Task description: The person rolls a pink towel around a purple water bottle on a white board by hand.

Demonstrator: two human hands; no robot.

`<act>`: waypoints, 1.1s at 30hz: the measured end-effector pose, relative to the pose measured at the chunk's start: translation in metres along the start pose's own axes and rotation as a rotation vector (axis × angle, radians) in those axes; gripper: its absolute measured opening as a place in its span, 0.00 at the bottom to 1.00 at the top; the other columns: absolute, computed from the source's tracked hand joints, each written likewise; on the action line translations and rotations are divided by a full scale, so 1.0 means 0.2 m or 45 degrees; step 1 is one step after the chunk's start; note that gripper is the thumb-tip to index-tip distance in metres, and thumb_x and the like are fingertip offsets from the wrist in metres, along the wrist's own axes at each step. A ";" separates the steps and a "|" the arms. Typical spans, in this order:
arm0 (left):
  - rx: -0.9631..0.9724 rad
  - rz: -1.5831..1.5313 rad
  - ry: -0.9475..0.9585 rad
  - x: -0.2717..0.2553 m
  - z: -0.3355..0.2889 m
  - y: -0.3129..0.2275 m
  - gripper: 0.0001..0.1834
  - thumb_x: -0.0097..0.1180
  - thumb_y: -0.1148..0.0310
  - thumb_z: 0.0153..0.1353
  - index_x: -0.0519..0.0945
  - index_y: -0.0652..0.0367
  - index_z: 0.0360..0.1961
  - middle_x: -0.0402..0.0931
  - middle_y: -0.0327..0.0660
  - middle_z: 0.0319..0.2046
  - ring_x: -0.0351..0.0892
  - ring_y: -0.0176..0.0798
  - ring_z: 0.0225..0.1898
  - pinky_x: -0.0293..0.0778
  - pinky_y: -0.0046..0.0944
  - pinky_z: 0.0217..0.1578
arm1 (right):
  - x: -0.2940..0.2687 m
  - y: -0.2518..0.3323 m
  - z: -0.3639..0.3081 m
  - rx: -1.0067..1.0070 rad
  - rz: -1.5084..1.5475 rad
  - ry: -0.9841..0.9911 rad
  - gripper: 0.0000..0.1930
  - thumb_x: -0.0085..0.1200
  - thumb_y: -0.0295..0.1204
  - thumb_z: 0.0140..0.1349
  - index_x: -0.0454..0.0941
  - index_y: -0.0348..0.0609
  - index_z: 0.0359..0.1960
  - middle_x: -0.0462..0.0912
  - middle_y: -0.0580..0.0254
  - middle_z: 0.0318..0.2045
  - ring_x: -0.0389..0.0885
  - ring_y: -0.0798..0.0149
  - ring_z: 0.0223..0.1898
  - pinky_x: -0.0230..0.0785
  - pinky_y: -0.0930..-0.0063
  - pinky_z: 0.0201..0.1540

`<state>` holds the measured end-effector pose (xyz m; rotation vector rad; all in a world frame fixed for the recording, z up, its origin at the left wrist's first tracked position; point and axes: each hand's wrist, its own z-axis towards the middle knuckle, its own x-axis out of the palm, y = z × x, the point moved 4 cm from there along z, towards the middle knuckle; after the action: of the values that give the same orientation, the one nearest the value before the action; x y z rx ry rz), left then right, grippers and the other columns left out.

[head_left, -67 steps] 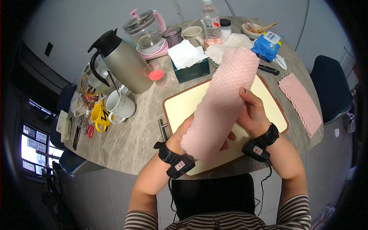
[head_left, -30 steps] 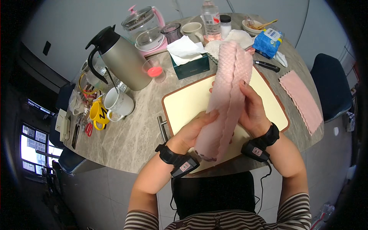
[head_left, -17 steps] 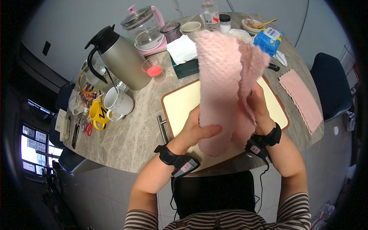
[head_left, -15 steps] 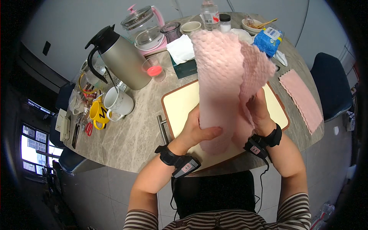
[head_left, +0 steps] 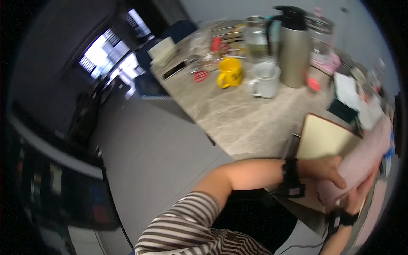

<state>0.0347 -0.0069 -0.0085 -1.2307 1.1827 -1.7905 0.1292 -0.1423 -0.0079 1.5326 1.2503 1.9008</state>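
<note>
A folded pink textured towel [head_left: 361, 157] is held between my two hands at the right of the view, partly blurred. My left hand [head_left: 324, 170] is closed on its near side, thumb lying across the fabric. My right hand [head_left: 361, 193] grips the other edge, its fingers partly hidden behind the cloth. Beneath the towel lies a cream board [head_left: 325, 136] with a brown rim and a metal handle [head_left: 293, 144]. A second pink cloth [head_left: 374, 208] rests on the table at the far right.
On the marbled table [head_left: 212, 112] stand a yellow mug [head_left: 230, 73], a white mug [head_left: 265, 80], a steel thermos jug [head_left: 295, 55] and a glass kettle [head_left: 319, 38]. Red-handled scissors [head_left: 200, 76] and a dark phone-like slab [head_left: 174, 70] lie near the left edge. A tissue box [head_left: 343, 109] stands farther right.
My view has swung left, shifting the table and hands toward the right. The towel, spread upright with a flap opened before, now appears narrower and tilted, still in both hands.
</note>
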 end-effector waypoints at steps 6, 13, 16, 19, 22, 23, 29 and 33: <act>-0.064 -0.228 -0.322 -0.03 -0.10 -0.12 0.24 0.61 0.67 0.45 0.75 0.71 0.43 0.79 0.46 0.34 0.79 0.37 0.32 0.75 0.34 0.33 | 0.04 -0.04 0.09 -0.029 -0.309 -0.064 0.30 0.35 0.46 0.68 0.52 0.41 0.66 0.55 0.58 0.65 0.57 0.61 0.64 0.48 0.69 0.64; -0.048 -0.047 -0.324 -0.07 0.00 0.00 0.25 0.64 0.70 0.40 0.76 0.70 0.42 0.79 0.46 0.34 0.80 0.38 0.31 0.76 0.36 0.32 | 0.14 -0.08 0.07 0.243 0.136 0.019 0.30 0.37 0.47 0.67 0.54 0.40 0.64 0.62 0.51 0.61 0.66 0.56 0.59 0.58 0.61 0.61; -0.020 0.029 -0.184 -0.05 0.01 0.01 0.26 0.65 0.71 0.39 0.76 0.69 0.42 0.79 0.46 0.34 0.80 0.38 0.33 0.75 0.36 0.34 | 0.09 -0.08 0.06 0.385 0.216 -0.085 0.30 0.41 0.48 0.66 0.58 0.39 0.62 0.64 0.52 0.60 0.67 0.56 0.58 0.61 0.60 0.60; 0.031 -0.040 -0.105 -0.03 0.05 0.05 0.27 0.66 0.71 0.38 0.76 0.68 0.43 0.79 0.47 0.36 0.79 0.37 0.36 0.75 0.36 0.36 | 0.06 -0.04 0.03 0.349 0.062 -0.160 0.26 0.47 0.45 0.63 0.65 0.38 0.56 0.74 0.53 0.50 0.74 0.59 0.50 0.67 0.65 0.55; 0.042 0.017 -0.073 -0.04 0.03 0.06 0.28 0.67 0.67 0.41 0.75 0.68 0.44 0.79 0.45 0.36 0.79 0.37 0.36 0.75 0.36 0.37 | 0.06 -0.03 0.02 0.299 -0.100 -0.146 0.25 0.48 0.43 0.63 0.67 0.37 0.55 0.75 0.52 0.48 0.74 0.60 0.50 0.66 0.65 0.55; 0.046 0.011 -0.082 -0.05 0.01 0.05 0.28 0.67 0.67 0.41 0.75 0.68 0.44 0.79 0.45 0.36 0.79 0.37 0.36 0.75 0.36 0.37 | 0.06 -0.04 0.02 0.198 -0.129 -0.106 0.27 0.50 0.43 0.62 0.65 0.37 0.56 0.73 0.50 0.51 0.73 0.58 0.51 0.66 0.65 0.56; 0.033 -0.148 -0.136 -0.04 0.01 -0.01 0.28 0.46 0.48 0.63 0.72 0.64 0.50 0.76 0.44 0.43 0.75 0.35 0.42 0.72 0.36 0.44 | -0.13 0.01 0.11 -0.246 -0.539 0.343 0.40 0.55 0.47 0.56 0.52 0.36 0.63 0.60 0.43 0.60 0.64 0.50 0.59 0.58 0.59 0.60; 0.101 -0.387 -0.238 -0.08 0.03 0.01 0.26 0.39 0.51 0.67 0.68 0.64 0.54 0.72 0.44 0.49 0.71 0.34 0.48 0.66 0.35 0.51 | 0.15 -0.03 -0.15 -0.726 -1.077 0.320 0.46 0.60 0.48 0.51 0.49 0.35 0.64 0.57 0.40 0.61 0.60 0.46 0.61 0.53 0.54 0.62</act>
<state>0.0462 0.0034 -0.0145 -1.5587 0.8464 -1.8672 0.0902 -0.1276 0.0041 0.3752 1.0608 1.6514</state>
